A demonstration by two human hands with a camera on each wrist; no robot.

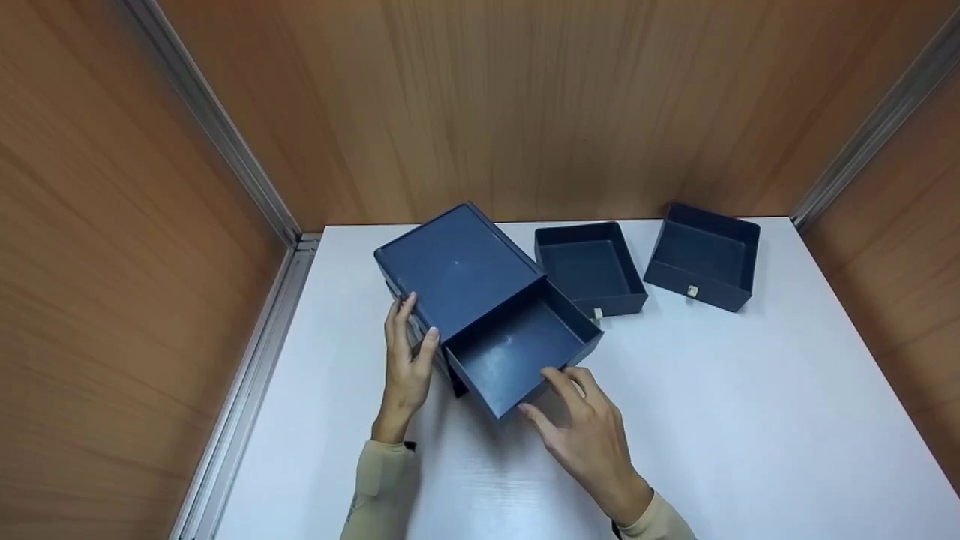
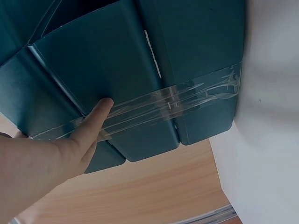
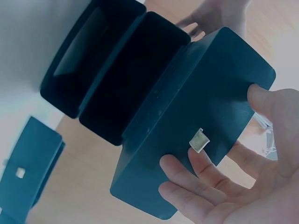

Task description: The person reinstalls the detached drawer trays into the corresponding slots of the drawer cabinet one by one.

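A dark blue drawer cabinet (image 1: 459, 262) stands at an angle on the white table. Its top drawer (image 1: 517, 358) sticks out far towards the front right, with nothing inside. My left hand (image 1: 407, 367) rests against the cabinet's left side, fingers fairly straight. In the left wrist view, clear tape (image 2: 159, 105) runs across that side. My right hand (image 1: 589, 431) touches the drawer's front, its fingers spread over the panel around a small white pull tab (image 3: 199, 141). Beneath that drawer, two dark hollow slots (image 3: 133, 79) show in the right wrist view.
Two loose blue drawers lie to the cabinet's right: one drawer (image 1: 634, 304) close beside it, another drawer (image 1: 701, 289) farther right near the back wall (image 1: 540, 112). Wooden panels with metal edge rails (image 1: 277, 315) enclose the white table (image 1: 750, 420).
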